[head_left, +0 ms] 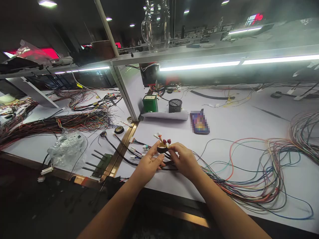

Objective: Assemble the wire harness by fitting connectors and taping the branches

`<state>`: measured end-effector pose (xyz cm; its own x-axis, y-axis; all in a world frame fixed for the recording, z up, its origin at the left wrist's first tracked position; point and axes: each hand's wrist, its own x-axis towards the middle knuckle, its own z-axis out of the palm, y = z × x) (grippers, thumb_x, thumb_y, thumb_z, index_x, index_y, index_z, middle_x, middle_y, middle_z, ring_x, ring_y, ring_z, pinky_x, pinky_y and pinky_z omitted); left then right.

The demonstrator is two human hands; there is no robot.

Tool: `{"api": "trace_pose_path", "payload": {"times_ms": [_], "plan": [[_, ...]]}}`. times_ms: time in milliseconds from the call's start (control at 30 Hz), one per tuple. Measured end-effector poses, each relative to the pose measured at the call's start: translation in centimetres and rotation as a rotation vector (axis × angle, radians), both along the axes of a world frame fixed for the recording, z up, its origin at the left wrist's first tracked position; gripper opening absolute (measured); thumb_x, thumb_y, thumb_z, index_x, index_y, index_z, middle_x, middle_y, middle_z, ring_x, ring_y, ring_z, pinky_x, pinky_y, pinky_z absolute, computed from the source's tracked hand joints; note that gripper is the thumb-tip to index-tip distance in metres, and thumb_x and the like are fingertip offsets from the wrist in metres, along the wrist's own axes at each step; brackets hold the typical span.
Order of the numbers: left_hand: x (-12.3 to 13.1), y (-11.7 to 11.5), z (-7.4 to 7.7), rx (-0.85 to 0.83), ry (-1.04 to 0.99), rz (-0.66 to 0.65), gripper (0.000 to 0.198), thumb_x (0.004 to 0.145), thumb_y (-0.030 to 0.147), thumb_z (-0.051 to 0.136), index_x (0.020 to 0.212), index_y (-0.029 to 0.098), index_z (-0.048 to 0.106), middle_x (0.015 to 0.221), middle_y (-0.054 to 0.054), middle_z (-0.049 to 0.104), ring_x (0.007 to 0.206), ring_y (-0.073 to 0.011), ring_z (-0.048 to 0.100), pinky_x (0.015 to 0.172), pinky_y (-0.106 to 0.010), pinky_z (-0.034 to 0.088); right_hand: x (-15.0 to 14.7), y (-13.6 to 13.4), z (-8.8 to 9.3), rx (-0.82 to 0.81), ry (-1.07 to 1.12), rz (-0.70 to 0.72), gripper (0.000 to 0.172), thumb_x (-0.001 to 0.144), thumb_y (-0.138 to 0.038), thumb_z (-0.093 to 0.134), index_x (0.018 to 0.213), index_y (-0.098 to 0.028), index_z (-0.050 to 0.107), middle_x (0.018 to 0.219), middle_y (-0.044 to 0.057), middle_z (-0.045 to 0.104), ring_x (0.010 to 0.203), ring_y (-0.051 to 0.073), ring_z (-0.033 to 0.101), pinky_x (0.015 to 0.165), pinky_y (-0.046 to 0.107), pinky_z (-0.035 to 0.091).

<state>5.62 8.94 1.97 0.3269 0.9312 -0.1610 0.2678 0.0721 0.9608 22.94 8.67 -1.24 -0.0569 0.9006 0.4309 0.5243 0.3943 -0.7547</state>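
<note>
At lower centre of frame, on white bench (236, 126): left hand (149, 163) and right hand (184, 160), fingers closed together on black tape roll (161, 148) against dark wire bundle (171, 168). Likely step: taping bundle. Next wrap needs steady tension, red terminals (166, 141) kept clear.

white workbench (236, 119) | metal shelf (199, 50) overhead | strip light (199, 65) beneath | dim ceiling spots (47, 3)
</note>
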Motion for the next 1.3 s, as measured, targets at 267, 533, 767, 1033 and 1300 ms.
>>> {"api": "trace_pose_path", "payload": {"times_ms": [267,533,767,1033,1300], "plan": [[0.3,2.1,1.4,0.575,0.283,-0.157,0.026,0.089,0.036,0.052,0.106,0.025,0.067,0.116,-0.006,0.061,0.113,-0.0210,0.053,0.101,-0.036,0.040,-0.1,-0.3,-0.2,-0.058,0.069,0.085,0.007,0.088,-0.025,0.053,0.084,-0.021,0.058,0.083,0.002,0.062,0.077,0.016,0.057,0.073,0.031,0.045],[0.3,3.8,3.7,0.351,0.227,-0.268,0.032,0.090,0.041,0.047,0.089,0.019,0.070,0.087,-0.001,0.070,0.086,-0.0182,0.064,0.081,-0.027,0.047,-0.3,-0.8,-1.3,0.019,0.321,0.173,0.045,0.081,-0.011,0.052,0.122,-0.030,0.046,0.112,0.004,0.053,0.095,0.015,0.059,0.084,0.034,0.051],[0.6,2.7,2.0,0.212,-0.035,-0.116,0.034,0.088,0.042,0.051,0.095,0.014,0.070,0.078,-0.005,0.069,0.081,-0.0199,0.064,0.083,-0.032,0.048,-0.1,-0.7,-1.1,-0.244,0.658,0.159,0.028,0.080,-0.012,0.043,0.105,-0.023,0.050,0.098,0.004,0.062,0.077,0.016,0.067,0.076,0.037,0.054],[1.5,4.3,4.6,0.786,0.329,-0.585,0.022,0.088,0.030,0.050,0.091,0.023,0.071,0.100,-0.007,0.068,0.100,-0.0210,0.057,0.102,-0.040,0.034,-0.2,2.8,-0.2,-0.464,0.328,0.192,0.032,0.066,-0.013,0.057,0.096,-0.023,0.059,0.082,-0.002,0.066,0.060,0.013,0.062,0.056,0.025,0.050],[1.4,4.1,3.1,0.730,0.506,-0.394,0.029,0.092,0.037,0.043,0.092,0.022,0.068,0.078,-0.005,0.067,0.075,-0.0172,0.061,0.075,-0.028,0.043,-0.2,-2.6,-1.5,-0.090,0.258,0.068,0.053,0.071,-0.005,0.047,0.120,-0.026,0.045,0.114,0.004,0.058,0.095,0.016,0.060,0.085,0.034,0.049]]}}
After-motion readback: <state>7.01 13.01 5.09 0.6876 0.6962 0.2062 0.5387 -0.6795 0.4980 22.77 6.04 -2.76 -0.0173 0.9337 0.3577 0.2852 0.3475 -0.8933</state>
